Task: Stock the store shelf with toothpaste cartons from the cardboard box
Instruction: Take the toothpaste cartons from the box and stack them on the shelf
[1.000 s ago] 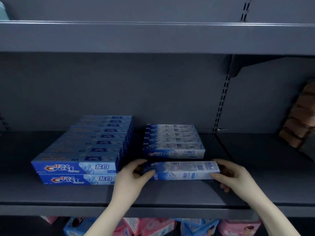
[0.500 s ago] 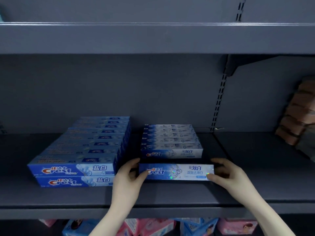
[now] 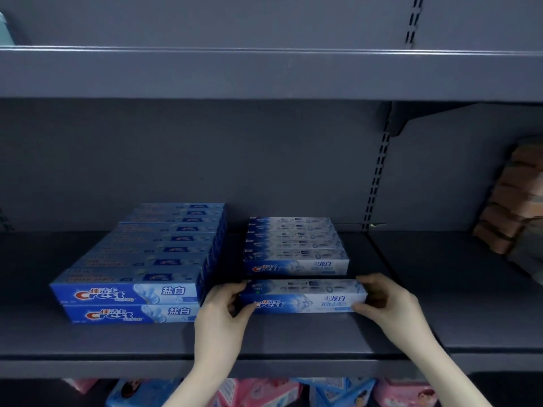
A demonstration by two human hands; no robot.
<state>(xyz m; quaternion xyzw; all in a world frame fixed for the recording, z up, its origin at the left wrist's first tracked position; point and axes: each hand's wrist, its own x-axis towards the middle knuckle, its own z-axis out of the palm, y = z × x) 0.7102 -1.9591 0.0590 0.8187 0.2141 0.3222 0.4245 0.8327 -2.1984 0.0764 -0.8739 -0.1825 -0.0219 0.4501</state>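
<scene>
1. Lower shelf, at 6 o'clock: pink and blue packets (image 3: pixel 264 392) show beneath the front lip of the main shelf (image 3: pixel 293 336); the cardboard box is out of view.
2. Left hand (image 3: pixel 220 315): fingers (image 3: pixel 232 289) curl over the left end of the carton (image 3: pixel 302 298), thumb pressing its front face.
3. Right hand (image 3: pixel 388 304): fingers closed round the carton's right end, thumb on the front, the others over the top.
4. Carton, centre: it lies flat on the shelf, label facing out, held at both ends. A second ago it was tipped with its front face turned partly down; it has since been rolled upright and moved back, so that only a thin dark gap separates it from the row behind.
5. Right row (image 3: pixel 296 251), at 12 o'clock of the carton: a single layer of matching cartons running toward the back wall.
6. Left stack (image 3: pixel 141 274), at 10 o'clock: two layers of darker blue cartons, just beside the left hand.
7. Brown packs (image 3: pixel 511 201), at 2 o'clock: well apart, on the adjoining shelf bay.
8. Judgement: placement looks almost finished; a final push and release remain.
</scene>
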